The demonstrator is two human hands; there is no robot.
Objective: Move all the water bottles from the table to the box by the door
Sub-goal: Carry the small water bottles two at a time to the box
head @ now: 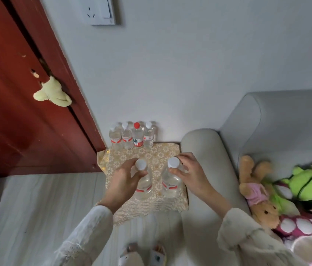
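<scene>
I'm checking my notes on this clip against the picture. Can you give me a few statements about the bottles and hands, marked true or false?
1. Each hand grips a bottle near its neck. True: the left hand holds the left bottle and the right hand holds the right bottle.
2. Both held bottles have red caps. False: both caps are white.
3. Four bottles stand in the back row by the wall. True.
4. Every back-row bottle has a white cap. False: one, the red-capped bottle, differs.
5. The bottles stand on a bare wooden top. False: a floral-patterned cloth covers the surface.
</scene>
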